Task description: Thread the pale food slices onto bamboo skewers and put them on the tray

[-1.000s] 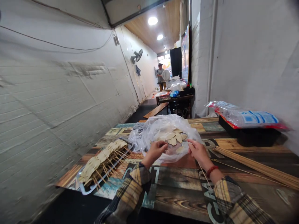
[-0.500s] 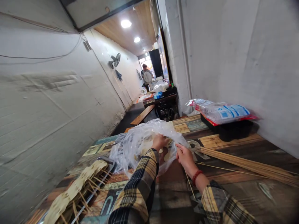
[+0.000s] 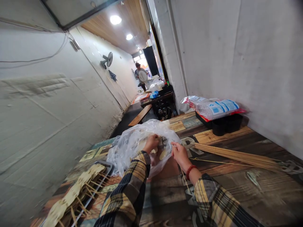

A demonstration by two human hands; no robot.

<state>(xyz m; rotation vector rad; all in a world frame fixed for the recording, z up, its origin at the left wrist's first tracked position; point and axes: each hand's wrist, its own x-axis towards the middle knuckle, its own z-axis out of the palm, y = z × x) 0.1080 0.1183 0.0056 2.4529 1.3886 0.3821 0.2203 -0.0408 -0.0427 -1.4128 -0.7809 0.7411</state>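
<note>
My left hand [image 3: 151,143] reaches into the mouth of a clear plastic bag [image 3: 132,146], its fingers closed; what they hold is hidden. Pale flat slices [image 3: 163,154] show inside the bag. At the bag's right edge my right hand [image 3: 180,155] is closed on a thin wooden skewer [image 3: 185,180], whose length slants down below the palm. Whether these fingers also pinch the plastic I cannot tell. On the lower left, pale wavy slices [image 3: 78,189] threaded on several skewers lie along a metal tray [image 3: 107,164].
A bundle of bare skewers [image 3: 227,154] lies on the wood-patterned table [image 3: 224,192] at right, one skewer [image 3: 217,161] apart from it. Behind them a printed plastic package [image 3: 217,108] rests on a black container [image 3: 222,126]. Far back stands a person [image 3: 142,75].
The whole view has shifted, so things sit further left. My left hand has drawn back slightly from the right hand inside the bag, and more slices show. The right hand keeps the skewer.
</note>
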